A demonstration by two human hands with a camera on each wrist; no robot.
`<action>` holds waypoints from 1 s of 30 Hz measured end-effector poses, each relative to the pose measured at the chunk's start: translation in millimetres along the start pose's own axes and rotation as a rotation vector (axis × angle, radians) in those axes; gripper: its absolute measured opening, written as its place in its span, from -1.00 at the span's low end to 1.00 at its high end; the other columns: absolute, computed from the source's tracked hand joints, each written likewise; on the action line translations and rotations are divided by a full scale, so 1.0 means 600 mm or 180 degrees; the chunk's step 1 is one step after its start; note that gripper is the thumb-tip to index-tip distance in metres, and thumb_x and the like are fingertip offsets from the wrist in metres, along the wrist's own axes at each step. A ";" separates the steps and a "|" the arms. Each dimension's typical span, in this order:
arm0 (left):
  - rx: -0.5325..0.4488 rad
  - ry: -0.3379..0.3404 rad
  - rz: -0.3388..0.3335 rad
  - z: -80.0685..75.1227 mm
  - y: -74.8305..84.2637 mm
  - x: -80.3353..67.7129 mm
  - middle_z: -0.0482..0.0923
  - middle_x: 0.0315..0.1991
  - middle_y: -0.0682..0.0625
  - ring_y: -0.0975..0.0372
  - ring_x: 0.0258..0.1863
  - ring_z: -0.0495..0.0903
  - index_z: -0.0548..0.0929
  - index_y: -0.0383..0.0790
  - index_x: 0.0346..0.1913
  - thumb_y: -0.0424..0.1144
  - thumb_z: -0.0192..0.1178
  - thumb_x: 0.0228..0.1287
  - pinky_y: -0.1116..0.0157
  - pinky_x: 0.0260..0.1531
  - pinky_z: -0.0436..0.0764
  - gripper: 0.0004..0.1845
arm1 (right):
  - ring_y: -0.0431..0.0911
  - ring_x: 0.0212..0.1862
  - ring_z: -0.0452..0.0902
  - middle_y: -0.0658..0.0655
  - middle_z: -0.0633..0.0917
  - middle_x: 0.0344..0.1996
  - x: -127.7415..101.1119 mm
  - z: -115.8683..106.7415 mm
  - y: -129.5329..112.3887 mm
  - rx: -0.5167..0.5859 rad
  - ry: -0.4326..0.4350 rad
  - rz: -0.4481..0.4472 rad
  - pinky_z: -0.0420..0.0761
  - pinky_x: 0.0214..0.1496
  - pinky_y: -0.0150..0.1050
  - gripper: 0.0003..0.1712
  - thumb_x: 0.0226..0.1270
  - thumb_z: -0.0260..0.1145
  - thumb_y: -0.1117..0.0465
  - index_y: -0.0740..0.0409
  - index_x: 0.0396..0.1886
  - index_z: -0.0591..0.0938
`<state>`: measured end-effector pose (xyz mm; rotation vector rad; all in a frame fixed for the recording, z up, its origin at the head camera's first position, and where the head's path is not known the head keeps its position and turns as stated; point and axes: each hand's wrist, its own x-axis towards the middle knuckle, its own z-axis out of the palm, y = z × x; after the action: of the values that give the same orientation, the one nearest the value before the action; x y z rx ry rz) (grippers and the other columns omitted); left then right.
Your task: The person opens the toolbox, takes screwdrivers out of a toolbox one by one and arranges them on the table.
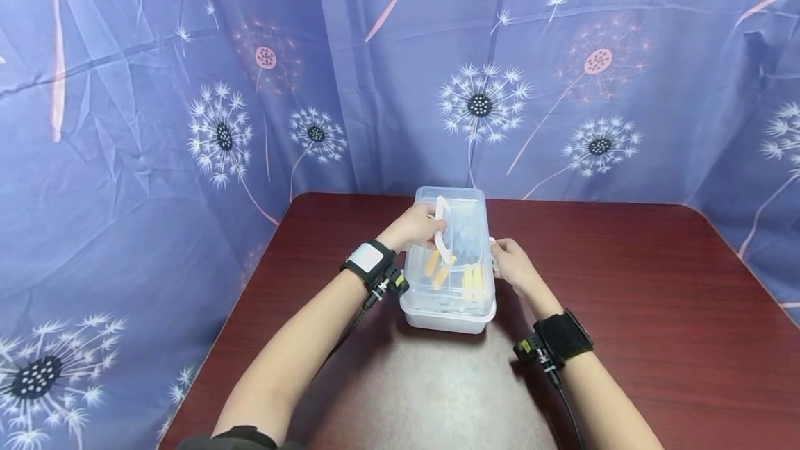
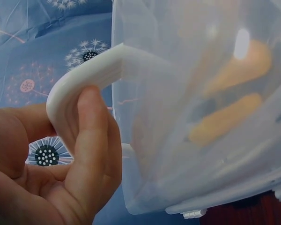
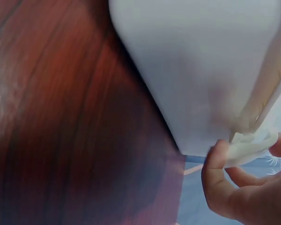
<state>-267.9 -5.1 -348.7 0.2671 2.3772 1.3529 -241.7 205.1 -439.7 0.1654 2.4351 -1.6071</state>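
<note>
A translucent plastic storage box with a white base [image 1: 445, 323] and a tall clear lid [image 1: 465, 217] stands on the table. My left hand [image 1: 414, 226] grips the white carrying handle [image 2: 63, 101] on the lid, its fingers curled round the bar. On the box's right side, my right hand [image 1: 514, 264] pinches a white side latch [image 3: 250, 150] between thumb and fingers. The latch sticks out from the wall. Through the plastic show several yellow-orange objects [image 2: 229, 117], blurred, their kind unclear.
The dark red wooden table [image 1: 625, 297] extends to both sides of the box and in front of it. A blue curtain [image 1: 400, 103] with dandelion prints hangs behind and at the left. Each wrist wears a black strap with a small camera and cable.
</note>
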 end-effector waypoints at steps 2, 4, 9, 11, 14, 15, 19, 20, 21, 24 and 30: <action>-0.0006 0.0010 -0.0001 0.001 -0.002 0.000 0.54 -0.33 -0.09 0.23 -0.41 0.65 0.53 -0.38 0.02 -0.31 0.03 0.35 0.32 -0.27 0.71 -0.73 | 0.25 0.32 0.32 0.48 0.29 0.32 -0.005 0.000 0.000 -0.0044 0.0053 -0.0025 0.50 0.26 0.09 -0.36 0.55 -0.26 0.06 0.44 0.41 0.10; -0.0020 0.0018 -0.0006 0.001 -0.004 0.000 0.54 -0.32 -0.10 0.23 -0.42 0.64 0.53 -0.38 0.02 -0.31 0.03 0.35 0.32 -0.28 0.71 -0.74 | 0.26 0.30 0.35 0.49 0.31 0.30 -0.008 -0.001 0.001 -0.0016 0.0078 -0.0050 0.52 0.23 0.08 -0.36 0.55 -0.27 0.06 0.46 0.41 0.11; -0.0018 0.0009 0.0001 0.002 -0.005 -0.002 0.55 -0.30 -0.12 0.23 -0.42 0.64 0.52 -0.38 0.02 -0.32 0.03 0.35 0.31 -0.28 0.71 -0.73 | 0.17 0.11 0.52 0.51 0.40 0.19 -0.010 -0.005 0.011 0.0015 0.0128 -0.0105 0.66 0.04 -0.07 -0.39 0.56 -0.33 0.13 0.52 0.36 0.18; 0.0003 0.0002 0.0010 0.002 -0.005 -0.002 0.55 -0.30 -0.13 0.23 -0.42 0.65 0.52 -0.39 0.02 -0.32 0.03 0.35 0.31 -0.28 0.71 -0.73 | 0.08 0.00 0.58 0.52 0.41 0.18 -0.011 -0.009 0.013 -0.0033 0.0160 -0.0109 0.70 -0.06 -0.16 -0.41 0.55 -0.32 0.16 0.53 0.35 0.20; 0.0008 0.0002 0.0014 0.002 -0.005 -0.002 0.55 -0.30 -0.12 0.23 -0.41 0.65 0.53 -0.39 0.01 -0.32 0.03 0.35 0.31 -0.28 0.71 -0.74 | -0.05 -0.20 0.67 0.54 0.44 0.17 -0.011 -0.017 0.016 -0.0188 0.0280 -0.0119 0.72 -0.20 -0.23 -0.42 0.52 -0.28 0.21 0.54 0.34 0.24; 0.0002 0.0003 0.0012 0.001 -0.005 -0.002 0.55 -0.30 -0.12 0.22 -0.41 0.66 0.53 -0.39 0.01 -0.32 0.03 0.34 0.31 -0.28 0.71 -0.74 | -0.08 -0.27 0.68 0.54 0.46 0.15 -0.011 -0.020 0.015 -0.0249 0.0317 -0.0120 0.72 -0.23 -0.23 -0.43 0.50 -0.26 0.21 0.54 0.32 0.26; -0.0012 -0.0001 -0.0006 -0.002 -0.003 -0.004 0.55 -0.30 -0.11 0.20 -0.38 0.68 0.54 -0.38 0.02 -0.32 0.04 0.34 0.31 -0.26 0.71 -0.73 | -0.22 -0.49 0.66 0.49 0.59 -0.01 -0.013 -0.030 0.017 -0.0688 0.0516 -0.0127 0.71 -0.35 -0.27 -0.47 0.45 -0.16 0.20 0.48 0.21 0.42; -0.0014 -0.0012 -0.0012 -0.002 -0.002 -0.004 0.55 -0.30 -0.11 0.19 -0.37 0.68 0.54 -0.38 0.03 -0.32 0.04 0.35 0.31 -0.26 0.71 -0.72 | -0.23 -0.51 0.66 0.47 0.61 -0.05 -0.013 -0.033 0.018 -0.0803 0.0551 -0.0137 0.70 -0.37 -0.28 -0.48 0.43 -0.14 0.20 0.47 0.18 0.45; -0.0004 -0.0023 -0.0019 -0.003 -0.001 -0.005 0.56 -0.29 -0.12 0.19 -0.37 0.68 0.54 -0.38 0.05 -0.31 0.04 0.35 0.31 -0.26 0.71 -0.71 | -0.23 -0.53 0.66 0.44 0.64 -0.10 -0.014 -0.035 0.020 -0.0904 0.0579 -0.0144 0.69 -0.38 -0.28 -0.50 0.41 -0.11 0.20 0.46 0.14 0.48; -0.0014 -0.0048 -0.0040 -0.006 0.002 -0.007 0.58 -0.25 -0.16 0.20 -0.37 0.67 0.53 -0.39 0.11 -0.31 0.05 0.35 0.31 -0.26 0.71 -0.66 | -0.17 -0.55 0.69 0.33 0.71 -0.28 -0.015 -0.039 0.022 -0.1221 0.0676 -0.0170 0.68 -0.29 -0.20 -0.56 0.34 -0.04 0.21 0.41 0.02 0.55; -0.0121 -0.0096 -0.0056 -0.011 0.005 -0.006 0.60 -0.10 -0.29 0.22 -0.38 0.66 0.50 -0.41 0.18 -0.33 0.04 0.35 0.31 -0.25 0.71 -0.61 | -0.17 -0.60 0.67 0.11 0.69 -0.62 -0.016 -0.042 0.020 -0.1571 0.0709 -0.0229 0.59 -0.12 -0.08 -0.66 0.19 0.02 0.26 0.32 -0.25 0.67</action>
<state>-267.2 -10.1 -342.4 0.2537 2.3214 1.3748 -233.1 233.0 -438.7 0.1818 2.9523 -1.0068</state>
